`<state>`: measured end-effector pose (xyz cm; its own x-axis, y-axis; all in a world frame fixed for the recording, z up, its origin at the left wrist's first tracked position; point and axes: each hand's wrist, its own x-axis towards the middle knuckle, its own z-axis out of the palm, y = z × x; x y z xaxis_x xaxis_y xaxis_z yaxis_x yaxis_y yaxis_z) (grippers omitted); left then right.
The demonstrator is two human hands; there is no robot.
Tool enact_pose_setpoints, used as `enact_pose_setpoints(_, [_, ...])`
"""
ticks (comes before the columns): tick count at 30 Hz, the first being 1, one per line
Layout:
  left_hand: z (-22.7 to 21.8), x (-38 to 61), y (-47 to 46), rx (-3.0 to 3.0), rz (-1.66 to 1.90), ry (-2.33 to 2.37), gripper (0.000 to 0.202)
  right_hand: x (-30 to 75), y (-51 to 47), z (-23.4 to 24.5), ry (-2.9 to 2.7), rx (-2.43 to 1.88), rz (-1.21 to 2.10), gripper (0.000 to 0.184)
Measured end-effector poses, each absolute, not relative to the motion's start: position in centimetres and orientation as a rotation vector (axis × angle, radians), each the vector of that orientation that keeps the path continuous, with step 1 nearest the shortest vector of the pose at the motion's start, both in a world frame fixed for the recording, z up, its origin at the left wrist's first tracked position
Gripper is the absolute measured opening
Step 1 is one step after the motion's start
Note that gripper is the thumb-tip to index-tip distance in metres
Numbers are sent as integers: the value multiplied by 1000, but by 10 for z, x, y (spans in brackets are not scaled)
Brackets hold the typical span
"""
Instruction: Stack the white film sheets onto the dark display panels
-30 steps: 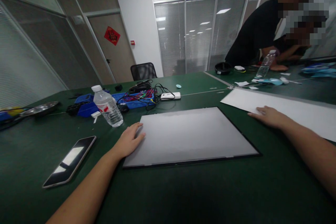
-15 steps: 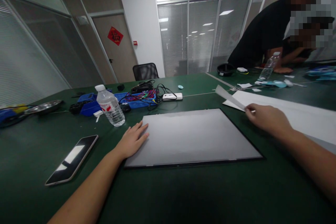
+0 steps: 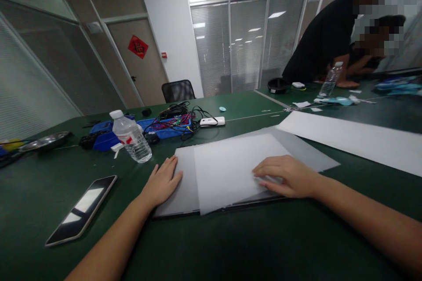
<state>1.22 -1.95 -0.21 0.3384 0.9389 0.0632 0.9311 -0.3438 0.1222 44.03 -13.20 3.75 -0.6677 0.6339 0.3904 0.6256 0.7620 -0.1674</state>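
A flat grey panel with a thin black frame (image 3: 180, 195) lies on the green table in front of me. A translucent white sheet (image 3: 231, 164) lies askew across it, hanging over its right edge. My left hand (image 3: 162, 181) rests flat on the panel's left edge, fingers stretched out. My right hand (image 3: 288, 175) presses flat on the sheet near the panel's front right corner, fingers together.
A phone (image 3: 82, 208) lies at the left. A water bottle (image 3: 131, 137) stands beside blue trays with tangled wires (image 3: 171, 124). A long white sheet (image 3: 356, 138) lies at the right. A person in black (image 3: 326, 35) leans over the far table beside another bottle (image 3: 330, 80).
My right hand lifted a sheet from the white stack at the right, carried it left and laid it over the panel. My left hand stayed on the panel's edge.
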Motion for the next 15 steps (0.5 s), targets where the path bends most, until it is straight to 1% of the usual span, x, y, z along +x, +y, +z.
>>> enact_pose_setpoints(3, [-4,14,-18,2519,224,1724,78,465,-120,35,-2319,-1269,-143,37])
enact_pose_setpoints(6, [-5,16,-16,2531,254,1690,81,498,-107,30,-2137,-1664,-238,50])
enact_pose_setpoints(10, [-1,14,-15,2528,213,1647,87,526,-102,24,-2148,-1978,-153,63])
enact_pose_setpoints(13, [2,11,-15,2506,180,1608,87,522,-106,23,-2122,-2169,-122,73])
enact_pose_setpoints(15, [4,9,-15,2497,164,1580,87,511,-109,25,-2120,-2231,-149,76])
